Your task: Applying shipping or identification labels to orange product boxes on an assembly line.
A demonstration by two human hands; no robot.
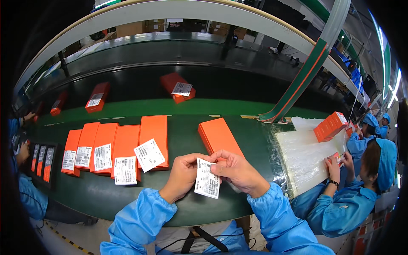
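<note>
A white printed label (207, 187) is held up in front of me, over the near part of the green table. My left hand (180, 176) pinches its upper left edge. Across from it, my right hand (240, 172) grips the label's upper right side between thumb and fingers. Just beyond my hands lies an orange box (221, 135), its near end partly hidden by my right hand. To the left, several orange boxes stand in a slanting row, each bearing a white label; the label (149, 155) on the rightmost box (154, 127) is tilted and overhangs that box's left edge.
Behind the table runs a dark conveyor (131, 85) with several labelled orange boxes, one being a tilted box (178, 87). A green post (293, 85) rises at the right. Co-workers in blue sit on both sides. A black tray (43, 163) with dark packages is at left.
</note>
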